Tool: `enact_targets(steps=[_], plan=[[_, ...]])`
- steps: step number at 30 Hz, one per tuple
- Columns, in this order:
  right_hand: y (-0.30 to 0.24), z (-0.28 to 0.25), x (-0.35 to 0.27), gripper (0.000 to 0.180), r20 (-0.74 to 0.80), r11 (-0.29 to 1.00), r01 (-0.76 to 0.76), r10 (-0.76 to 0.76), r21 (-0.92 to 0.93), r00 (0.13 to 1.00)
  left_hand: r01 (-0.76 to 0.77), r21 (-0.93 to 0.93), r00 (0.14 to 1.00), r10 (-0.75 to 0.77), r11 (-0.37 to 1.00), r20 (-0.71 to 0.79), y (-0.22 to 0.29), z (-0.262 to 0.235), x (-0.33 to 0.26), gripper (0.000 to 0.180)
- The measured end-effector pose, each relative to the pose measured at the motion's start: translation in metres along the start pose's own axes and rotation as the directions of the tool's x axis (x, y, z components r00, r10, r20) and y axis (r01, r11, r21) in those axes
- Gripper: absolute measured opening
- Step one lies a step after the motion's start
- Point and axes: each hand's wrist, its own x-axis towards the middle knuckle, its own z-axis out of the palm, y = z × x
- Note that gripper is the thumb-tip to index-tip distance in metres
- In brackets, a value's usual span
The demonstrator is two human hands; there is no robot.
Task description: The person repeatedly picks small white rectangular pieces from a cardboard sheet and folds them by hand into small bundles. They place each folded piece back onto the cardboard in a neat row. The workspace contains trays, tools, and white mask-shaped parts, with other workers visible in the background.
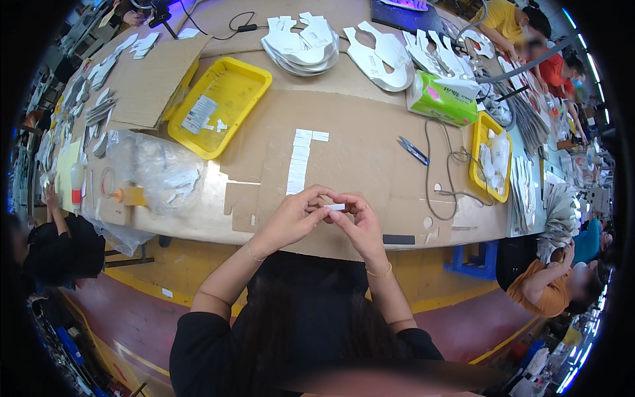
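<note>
Close to the table's front edge, my left hand (305,213) and my right hand (358,218) meet, their fingertips pinching a small white strip (335,207) between them. Both hands are closed on it, with thumbs toward me. Just beyond them, on a sheet of brown cardboard (370,145), runs a column of small white pieces (299,162) laid edge to edge. At its far end one or two more pieces stick out to the right. Part of the strip is hidden by my fingers.
A yellow tray (256,81) with a few white bits stands left, near a clear plastic bag (142,159). Blue-handled snips (415,152), a cord, a green tissue pack (436,99) and another yellow tray (477,155) lie right. White cut-out stacks (301,49) sit at the back. Several people work nearby.
</note>
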Motion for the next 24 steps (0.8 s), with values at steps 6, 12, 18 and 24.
enact_targets(steps=[6, 12, 18, 24], plan=[[0.002, -0.003, 0.0, 0.01, -0.008, 0.999, -0.014, 0.014, 0.046, 1.0, 0.054, 0.021, 0.998, -0.054, 0.998, -0.03, -0.004, 0.006, -0.003, 0.023], [-0.002, -0.002, 0.002, 0.007, -0.003, 1.0, 0.007, -0.007, 0.026, 1.0, 0.096, -0.003, 0.99, -0.096, 0.995, -0.099, -0.01, 0.005, -0.002, 0.018], [-0.006, 0.0, 0.0, 0.01, -0.032, 0.998, 0.069, -0.068, 0.006, 0.997, 0.049, -0.22, 0.986, -0.083, 0.974, -0.144, -0.015, 0.004, -0.002, 0.018], [-0.011, -0.007, 0.0, 0.013, 0.095, 0.94, -0.147, 0.123, 0.309, 0.988, 0.04, -0.131, 0.981, -0.064, 0.991, -0.183, -0.005, -0.003, -0.009, 0.017]])
